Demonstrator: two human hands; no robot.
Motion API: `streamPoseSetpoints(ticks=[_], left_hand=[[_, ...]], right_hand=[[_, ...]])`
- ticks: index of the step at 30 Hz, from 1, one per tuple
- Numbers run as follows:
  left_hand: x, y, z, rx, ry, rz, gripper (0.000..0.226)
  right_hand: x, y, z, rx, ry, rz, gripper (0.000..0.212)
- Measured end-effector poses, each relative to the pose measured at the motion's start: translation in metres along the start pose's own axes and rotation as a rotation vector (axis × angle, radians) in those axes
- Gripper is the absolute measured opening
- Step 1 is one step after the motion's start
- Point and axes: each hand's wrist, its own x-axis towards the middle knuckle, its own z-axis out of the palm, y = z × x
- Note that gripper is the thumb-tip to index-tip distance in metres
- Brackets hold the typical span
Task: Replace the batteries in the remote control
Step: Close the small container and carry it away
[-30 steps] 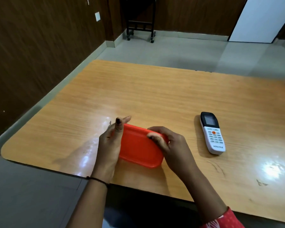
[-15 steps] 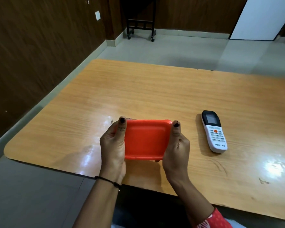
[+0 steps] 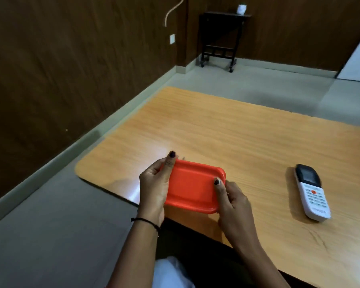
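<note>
Wood table (image 3: 237, 142): left grip (image 3: 154, 183) & right grip (image 3: 233, 202) clasp shut orange box (image 3: 192, 186), contents hidden; remote (image 3: 312, 194) apart.

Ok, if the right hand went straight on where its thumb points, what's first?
The orange container, whose right edge the right hand grips; beyond it seemingly bare table. The remote lies well off to the right, outside that line.

Thin black thread bracelet (image 3: 143, 220): wrist of left hand (image 3: 154, 189). Dark-polished thumbnails (image 3: 172, 154): beyond bracelet. Pale whitish cloth garment (image 3: 170, 273): below bracelet.
</note>
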Motion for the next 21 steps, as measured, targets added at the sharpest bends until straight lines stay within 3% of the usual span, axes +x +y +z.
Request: streamPoseSetpoints(ticks=[5, 8, 10, 15, 21], left_hand=[[-0.006, -0.004, -0.065, -0.120, 0.189, 0.039, 0.045], [-0.006, -0.002, -0.101, -0.148, 0.249, 0.117, 0.023], [0.003, 0.002, -0.124, -0.027, 0.268, 0.171, 0.016], [0.063, 0.017, -0.167, 0.324, 0.373, 0.268, 0.033], [0.096, 0.023, -0.180, 0.523, 0.378, 0.295, 0.032]], right_hand=[[-0.007, -0.016, 0.050, 0.111, -0.079, 0.174, 0.029], [-0.005, -0.035, 0.087, 0.214, -0.133, 0.274, 0.024], [0.002, -0.047, 0.113, 0.226, -0.188, 0.291, 0.028], [0.030, -0.065, 0.165, 0.358, -0.306, 0.400, 0.032], [0.050, -0.063, 0.187, 0.363, -0.371, 0.422, 0.022]])
